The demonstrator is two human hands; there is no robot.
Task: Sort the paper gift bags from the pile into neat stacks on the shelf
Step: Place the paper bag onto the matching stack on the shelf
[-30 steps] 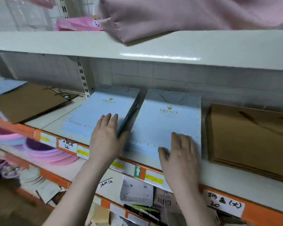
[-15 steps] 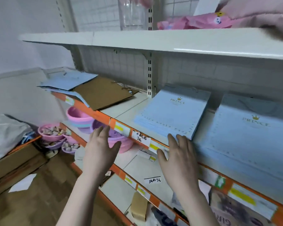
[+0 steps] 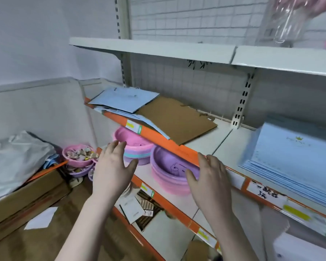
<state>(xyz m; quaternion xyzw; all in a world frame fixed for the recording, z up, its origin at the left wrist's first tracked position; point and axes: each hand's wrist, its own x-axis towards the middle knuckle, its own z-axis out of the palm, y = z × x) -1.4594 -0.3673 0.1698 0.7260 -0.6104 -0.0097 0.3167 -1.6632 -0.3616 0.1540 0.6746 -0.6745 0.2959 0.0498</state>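
A loose pile of flat gift bags lies at the left end of the shelf (image 3: 211, 140): light blue bags (image 3: 122, 99) on top and a brown kraft bag (image 3: 175, 119) beside them, some hanging over the orange shelf edge. A neat stack of light blue bags with a gold crown print (image 3: 297, 159) lies at the right. My left hand (image 3: 111, 172) hovers below and in front of the pile, fingers straight, holding nothing. My right hand (image 3: 209, 179) is raised in front of the orange edge, fingers relaxed, also empty.
Pink and purple plastic basins (image 3: 169, 168) sit on the lower shelf behind my hands. A small pink bowl of trinkets (image 3: 79, 155) stands further left. A cardboard box with a grey plastic bag (image 3: 17, 162) is on the floor at left. An upper shelf (image 3: 154, 48) overhangs.
My view has swung left from the two blue stacks to the mixed pile. Both hands have left the stacks and now hover empty in front of the shelf edge.
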